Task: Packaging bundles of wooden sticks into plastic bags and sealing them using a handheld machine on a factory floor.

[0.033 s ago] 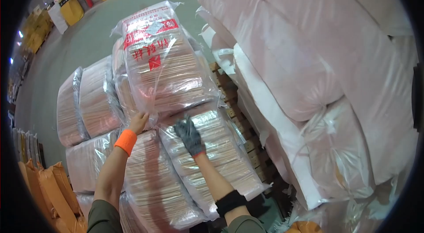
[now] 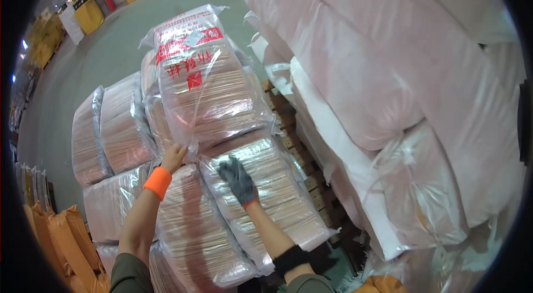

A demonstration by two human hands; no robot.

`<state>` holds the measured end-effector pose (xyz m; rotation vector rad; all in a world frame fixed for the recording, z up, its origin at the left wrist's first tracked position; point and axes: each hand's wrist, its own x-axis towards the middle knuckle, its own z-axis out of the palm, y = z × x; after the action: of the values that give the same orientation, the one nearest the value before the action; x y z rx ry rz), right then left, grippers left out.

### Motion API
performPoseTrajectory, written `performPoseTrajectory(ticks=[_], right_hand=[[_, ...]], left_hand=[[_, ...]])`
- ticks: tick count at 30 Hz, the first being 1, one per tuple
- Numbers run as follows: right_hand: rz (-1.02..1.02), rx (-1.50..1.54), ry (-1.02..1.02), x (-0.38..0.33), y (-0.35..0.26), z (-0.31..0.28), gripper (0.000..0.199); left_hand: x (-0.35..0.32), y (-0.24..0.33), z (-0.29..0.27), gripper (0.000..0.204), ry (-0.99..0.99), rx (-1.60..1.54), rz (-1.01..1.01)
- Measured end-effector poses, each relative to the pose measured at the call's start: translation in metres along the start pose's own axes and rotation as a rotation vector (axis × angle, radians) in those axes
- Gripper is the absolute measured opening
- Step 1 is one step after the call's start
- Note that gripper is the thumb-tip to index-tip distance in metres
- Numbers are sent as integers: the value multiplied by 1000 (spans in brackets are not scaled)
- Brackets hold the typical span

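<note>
My bare left hand [image 2: 174,157], with an orange wristband, is closed on the gathered near corner of a clear plastic bag [image 2: 214,101]. That bag is packed with thin, light wooden sticks and bears red print; it lies on top of the stack. My right hand [image 2: 237,180] wears a grey glove. Its fingers are half curled and apart, just over the far part of another stick-filled bag [image 2: 277,198], and I see nothing in them. Whether the glove touches the film is hard to tell. Beside it lies a similar bag [image 2: 191,226], below my left hand.
More stick-filled bags [image 2: 116,121] make up the stack's left side. A wooden pallet [image 2: 291,146] shows along its right edge. Large pale, plastic-wrapped bundles [image 2: 383,71] rise close on the right. Orange sacks [image 2: 69,237] stand at the lower left, yellow ones [image 2: 89,13] far back.
My right hand has drawn slightly back toward me, away from the upper bag's near edge. The left hand keeps its hold on the corner. The view has shifted a little.
</note>
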<state>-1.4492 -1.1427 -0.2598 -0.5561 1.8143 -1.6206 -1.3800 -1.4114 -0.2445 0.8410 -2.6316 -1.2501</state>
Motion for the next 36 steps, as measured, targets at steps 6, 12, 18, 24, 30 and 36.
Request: performPoseTrajectory(ticks=[6,12,18,24,30,36], right_hand=[[344,436,337,-244,-26,20,26],[710,279,700,-539,-76,99,13],[602,629,1191,-759,-73,286,13],[807,303,874,-898,-207,388,37],[240,775,1783,-1101,-34,579,38],[517,923,2138,-1336,-47,634,34]], left_hand=[[-202,24,12,27,-262,-460,-185],[-476,110,-27,13,-804,-726,-135],[-655,100,-64,19,-1398,-44,424],[-715,30,-53,20,-1903,454,481],[-960,127,42,23,-1730,742,1295],[-1278,151,41,30,-2454,566,937]])
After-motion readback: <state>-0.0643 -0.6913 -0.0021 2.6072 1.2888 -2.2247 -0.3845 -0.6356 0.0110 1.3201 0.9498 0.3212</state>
